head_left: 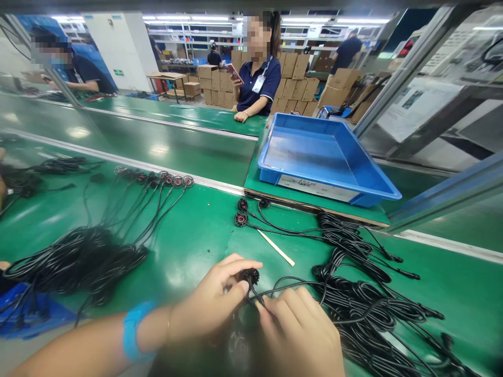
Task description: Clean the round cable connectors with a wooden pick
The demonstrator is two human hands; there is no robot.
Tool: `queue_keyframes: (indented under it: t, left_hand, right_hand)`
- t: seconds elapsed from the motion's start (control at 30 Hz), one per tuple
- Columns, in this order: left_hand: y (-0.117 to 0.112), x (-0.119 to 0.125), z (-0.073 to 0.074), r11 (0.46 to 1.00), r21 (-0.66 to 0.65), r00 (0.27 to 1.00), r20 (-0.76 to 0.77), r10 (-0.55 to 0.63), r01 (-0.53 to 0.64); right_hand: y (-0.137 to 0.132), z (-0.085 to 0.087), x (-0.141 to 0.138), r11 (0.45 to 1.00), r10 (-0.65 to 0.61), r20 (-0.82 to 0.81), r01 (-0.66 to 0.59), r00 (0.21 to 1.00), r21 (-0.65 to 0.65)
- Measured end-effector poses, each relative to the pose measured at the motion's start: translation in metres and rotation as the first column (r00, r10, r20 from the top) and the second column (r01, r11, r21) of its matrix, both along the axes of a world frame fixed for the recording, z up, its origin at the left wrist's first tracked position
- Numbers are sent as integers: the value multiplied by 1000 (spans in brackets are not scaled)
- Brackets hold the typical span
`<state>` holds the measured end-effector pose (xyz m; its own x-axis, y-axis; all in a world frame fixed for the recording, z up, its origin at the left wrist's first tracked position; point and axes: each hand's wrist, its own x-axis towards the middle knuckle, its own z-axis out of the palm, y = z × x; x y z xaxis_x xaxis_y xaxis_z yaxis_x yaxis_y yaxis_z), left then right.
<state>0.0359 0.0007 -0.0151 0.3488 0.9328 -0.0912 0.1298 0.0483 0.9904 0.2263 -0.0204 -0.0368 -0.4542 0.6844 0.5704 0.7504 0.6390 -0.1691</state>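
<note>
My left hand pinches a small round black connector head at the end of a black cable, just above the green bench. My right hand is closed on the same cable right below that head, fingers curled. The cable runs off to a tangled pile of black cables on my right. Two more round heads with red centres lie ahead of my hands. A thin wooden stick lies between them and my hands. A blue band is on my left wrist.
A row of cable heads and a coiled cable bundle lie at left. An empty blue plastic tray sits on a raised green board at back right. Across the green conveyor a person in dark blue holds a phone; cardboard boxes stand behind.
</note>
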Motion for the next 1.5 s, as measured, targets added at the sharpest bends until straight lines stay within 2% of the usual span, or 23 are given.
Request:
queue_keyframes:
  t: [0.2,0.4,0.7,0.93,1.27,1.5]
  left_hand:
    - [0,1,-4,1000,-19,999,52,-5,6]
    - [1,2,-7,998,-53,998,54,26,-23]
    - [2,4,-10,992,-123,992,125,34,-19]
    - [2,5,-8,982,-182,989,130,71,-47]
    - [2,9,-9,984,-153,992,78,100,-87]
    - [-2,7,-11,985,-167,993,106,49,-31]
  right_hand:
    - [-3,-3,0,994,-23,-132,9,991,-109]
    - [-5,-1,-2,985,-56,-131,33,990,-168]
    - [-5,2,-4,981,-77,-162,46,984,-187]
    - [-6,-3,-3,987,-55,-95,40,994,-156]
    - [-6,-7,-10,991,-71,-172,50,983,-125]
    - [-8,-1,-15,983,-180,-169,171,969,-69]
